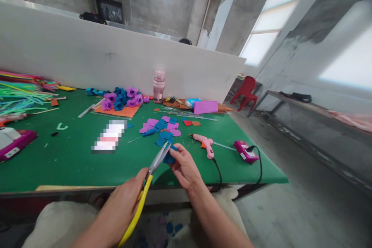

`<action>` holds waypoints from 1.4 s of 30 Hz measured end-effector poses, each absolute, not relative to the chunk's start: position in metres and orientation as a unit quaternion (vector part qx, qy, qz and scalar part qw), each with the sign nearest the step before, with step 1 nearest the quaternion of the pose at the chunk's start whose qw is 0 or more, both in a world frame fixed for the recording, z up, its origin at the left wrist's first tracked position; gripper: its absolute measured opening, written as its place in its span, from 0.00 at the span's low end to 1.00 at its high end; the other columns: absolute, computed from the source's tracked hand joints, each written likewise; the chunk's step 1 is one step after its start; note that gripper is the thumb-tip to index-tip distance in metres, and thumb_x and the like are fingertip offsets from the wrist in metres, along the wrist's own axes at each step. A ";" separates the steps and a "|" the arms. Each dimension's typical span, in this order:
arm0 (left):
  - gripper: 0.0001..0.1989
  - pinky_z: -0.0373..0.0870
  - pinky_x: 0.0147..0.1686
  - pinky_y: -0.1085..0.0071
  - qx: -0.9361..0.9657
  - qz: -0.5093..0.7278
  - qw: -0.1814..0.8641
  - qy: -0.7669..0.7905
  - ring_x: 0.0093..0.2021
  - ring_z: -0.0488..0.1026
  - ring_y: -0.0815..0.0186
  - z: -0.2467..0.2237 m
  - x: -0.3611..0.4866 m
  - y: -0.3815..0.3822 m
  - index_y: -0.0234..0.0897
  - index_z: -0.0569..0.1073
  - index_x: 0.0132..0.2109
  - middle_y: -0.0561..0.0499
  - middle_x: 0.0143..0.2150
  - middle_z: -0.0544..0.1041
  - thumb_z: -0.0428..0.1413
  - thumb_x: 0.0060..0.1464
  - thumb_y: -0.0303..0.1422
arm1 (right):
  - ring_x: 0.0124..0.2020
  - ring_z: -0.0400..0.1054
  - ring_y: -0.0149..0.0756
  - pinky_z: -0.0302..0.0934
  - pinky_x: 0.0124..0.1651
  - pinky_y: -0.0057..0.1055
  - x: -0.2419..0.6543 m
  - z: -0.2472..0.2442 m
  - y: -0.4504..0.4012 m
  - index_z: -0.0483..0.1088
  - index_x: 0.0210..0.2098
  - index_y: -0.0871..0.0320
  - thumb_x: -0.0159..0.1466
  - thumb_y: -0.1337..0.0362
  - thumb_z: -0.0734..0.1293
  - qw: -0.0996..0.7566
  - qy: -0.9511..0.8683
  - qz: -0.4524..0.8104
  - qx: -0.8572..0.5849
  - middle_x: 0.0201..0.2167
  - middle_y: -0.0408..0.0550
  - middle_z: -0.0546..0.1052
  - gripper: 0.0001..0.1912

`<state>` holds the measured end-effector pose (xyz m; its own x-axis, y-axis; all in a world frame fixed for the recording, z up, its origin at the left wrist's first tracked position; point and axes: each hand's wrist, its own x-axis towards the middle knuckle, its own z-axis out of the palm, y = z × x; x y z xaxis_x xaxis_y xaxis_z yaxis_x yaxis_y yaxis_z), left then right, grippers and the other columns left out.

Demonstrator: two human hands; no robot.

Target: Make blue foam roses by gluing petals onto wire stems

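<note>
My left hand is closed on the yellow handles of a pair of scissors. The metal blades point up and to the right, and their tips touch a dark blue piece. That piece is pinched in the fingers of my right hand. Just beyond the blade tips lies a loose pile of blue and purple cut pieces on the green table. A pink glue gun rests to the right of my right hand.
Purple and blue flowers lie on an orange sheet. Behind them stand a pink bottle and a white partition. A magenta power block with a black cord sits at right. Colored stems lie at far left.
</note>
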<state>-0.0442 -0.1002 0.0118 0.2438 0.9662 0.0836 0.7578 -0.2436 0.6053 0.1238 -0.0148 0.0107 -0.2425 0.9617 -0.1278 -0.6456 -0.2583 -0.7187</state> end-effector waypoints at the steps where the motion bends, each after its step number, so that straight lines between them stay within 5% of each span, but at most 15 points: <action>1: 0.22 0.68 0.35 0.69 0.754 0.233 0.227 0.570 0.36 0.73 0.61 0.012 -0.044 -0.100 0.39 0.61 0.54 0.45 0.36 0.76 0.44 0.51 0.27 | 0.22 0.65 0.23 0.60 0.25 0.19 0.124 0.010 -0.015 0.62 0.27 0.58 0.46 0.67 0.74 0.543 -0.275 0.739 -0.288 0.21 0.36 0.72 0.15; 13: 0.20 0.66 0.28 0.74 0.747 0.275 0.247 0.552 0.28 0.71 0.65 0.001 -0.049 -0.098 0.40 0.63 0.53 0.51 0.28 0.73 0.46 0.51 0.29 | 0.22 0.66 0.24 0.60 0.26 0.20 0.124 0.014 -0.016 0.62 0.26 0.57 0.46 0.66 0.74 0.539 -0.280 0.736 -0.299 0.22 0.36 0.72 0.16; 19: 0.17 0.60 0.14 0.78 0.619 0.319 0.433 0.572 0.15 0.63 0.71 0.006 -0.037 -0.101 0.41 0.64 0.50 0.56 0.21 0.68 0.47 0.54 0.38 | 0.23 0.66 0.26 0.60 0.28 0.22 0.131 0.009 -0.010 0.63 0.28 0.56 0.47 0.63 0.74 0.514 -0.324 0.730 -0.313 0.23 0.37 0.73 0.16; 23: 0.25 0.56 0.08 0.78 0.511 0.373 0.535 0.561 0.10 0.60 0.73 0.012 -0.040 -0.099 0.40 0.57 0.56 0.57 0.22 0.68 0.49 0.52 0.44 | 0.23 0.65 0.29 0.58 0.29 0.26 0.149 -0.001 0.003 0.67 0.29 0.56 0.49 0.64 0.70 0.452 -0.533 0.575 -0.425 0.21 0.38 0.71 0.09; 28: 0.28 0.60 0.10 0.77 0.491 0.439 0.563 0.499 0.11 0.60 0.74 0.013 -0.059 -0.082 0.38 0.55 0.58 0.57 0.23 0.68 0.51 0.52 0.43 | 0.36 0.66 0.35 0.58 0.40 0.31 0.162 -0.009 0.028 0.70 0.33 0.54 0.50 0.66 0.68 0.404 -0.704 0.281 -0.511 0.33 0.43 0.75 0.09; 33: 0.29 0.60 0.10 0.77 0.489 0.466 0.551 0.490 0.11 0.60 0.75 0.009 -0.067 -0.071 0.36 0.56 0.57 0.58 0.22 0.68 0.53 0.51 0.42 | 0.32 0.67 0.34 0.57 0.36 0.28 0.152 -0.003 0.079 0.70 0.30 0.58 0.58 0.65 0.61 0.265 -0.748 0.163 -0.587 0.29 0.45 0.75 0.06; 42: 0.29 0.60 0.11 0.77 0.488 0.480 0.528 0.502 0.11 0.59 0.75 -0.005 -0.072 -0.077 0.35 0.55 0.58 0.58 0.21 0.67 0.51 0.52 0.42 | 0.30 0.67 0.35 0.56 0.30 0.27 0.120 -0.017 0.147 0.71 0.24 0.58 0.49 0.67 0.70 0.136 -0.770 0.167 -0.600 0.27 0.47 0.75 0.03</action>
